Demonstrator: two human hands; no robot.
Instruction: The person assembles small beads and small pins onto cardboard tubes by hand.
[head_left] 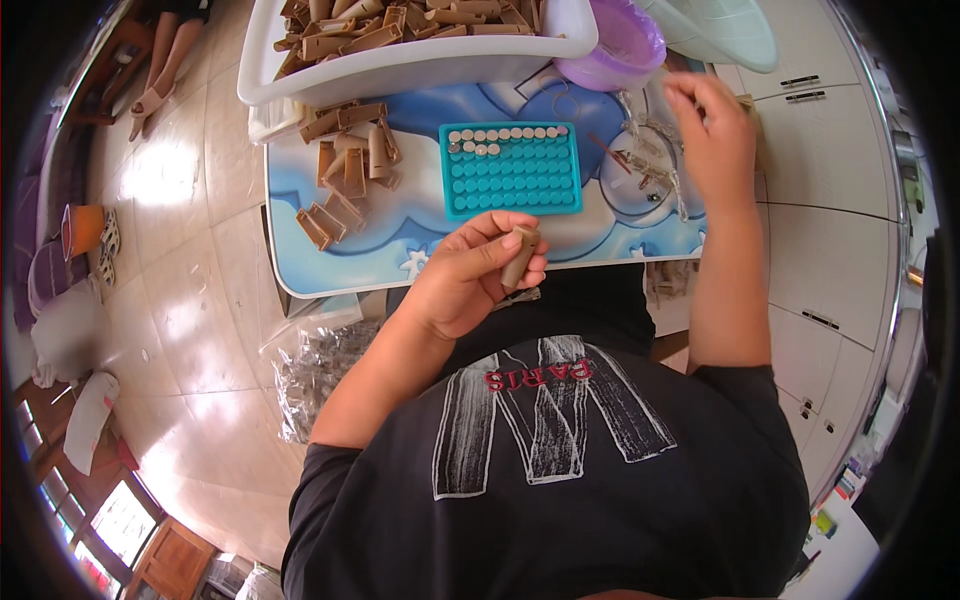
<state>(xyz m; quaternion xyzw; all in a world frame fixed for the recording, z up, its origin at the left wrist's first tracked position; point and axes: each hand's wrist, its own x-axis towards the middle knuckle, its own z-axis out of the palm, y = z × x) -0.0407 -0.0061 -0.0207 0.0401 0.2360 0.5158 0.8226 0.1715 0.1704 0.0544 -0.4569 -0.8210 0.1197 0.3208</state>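
My left hand (468,268) holds a small brown plastic casing (517,262) upright between thumb and fingers, just over the table's near edge. Beyond it lies a teal tray (580,190) with rows of round pockets; silvery discs fill the far row and part of the one after it. To the right, my right hand (715,130) is raised beside a purple basin (625,50), its thumb and fingers drawn together. Whatever those fingertips may hold is too small to make out. Below that hand, thin wires and small parts (645,165) lie loosely bunched on the table.
Several brown casings (350,165) lie in a loose pile on the left of the blue patterned table (420,215). A white bin (420,62) heaped with more casings stands at the back. Clear bags (325,360) sit below left; white cabinets (830,200) flank the right.
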